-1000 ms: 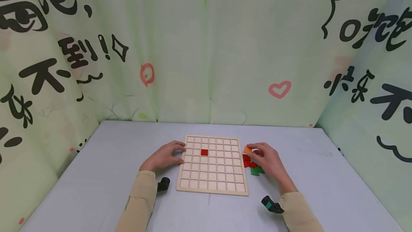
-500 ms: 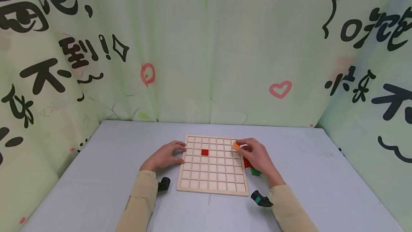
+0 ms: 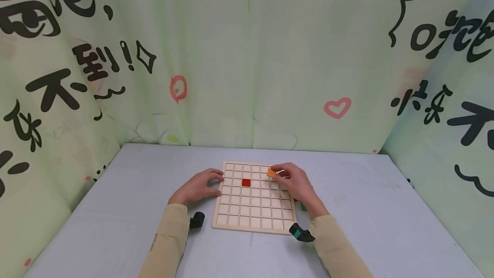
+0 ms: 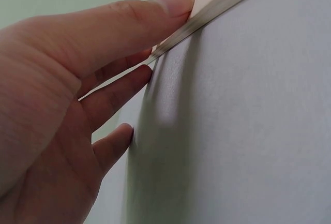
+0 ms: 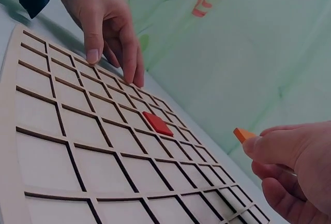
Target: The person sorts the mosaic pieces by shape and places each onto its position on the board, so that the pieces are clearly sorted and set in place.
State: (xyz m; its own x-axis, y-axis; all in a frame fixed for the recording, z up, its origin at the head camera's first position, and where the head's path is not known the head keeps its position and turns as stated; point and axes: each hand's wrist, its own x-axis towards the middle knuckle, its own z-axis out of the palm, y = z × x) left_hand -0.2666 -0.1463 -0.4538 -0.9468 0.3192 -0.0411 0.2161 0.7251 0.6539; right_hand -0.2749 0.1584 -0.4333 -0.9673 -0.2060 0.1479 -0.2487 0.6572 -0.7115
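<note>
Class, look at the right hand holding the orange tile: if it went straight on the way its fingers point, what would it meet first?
Probably the red tile. The right hand carries the orange tile leftward above the wooden grid board; empty cells lie between, though height is unclear.

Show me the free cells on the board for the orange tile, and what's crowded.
Only the red tile fills a cell of the wooden board; near rows are bare. Left edge is crowded by the left hand, far-right cells by the right hand pinching the orange tile.

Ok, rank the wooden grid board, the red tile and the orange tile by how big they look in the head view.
1. wooden grid board, by far the largest.
2. red tile and orange tile: they look alike. The orange one is tilted and partly covered by the right hand, so no ranking between them.
</note>
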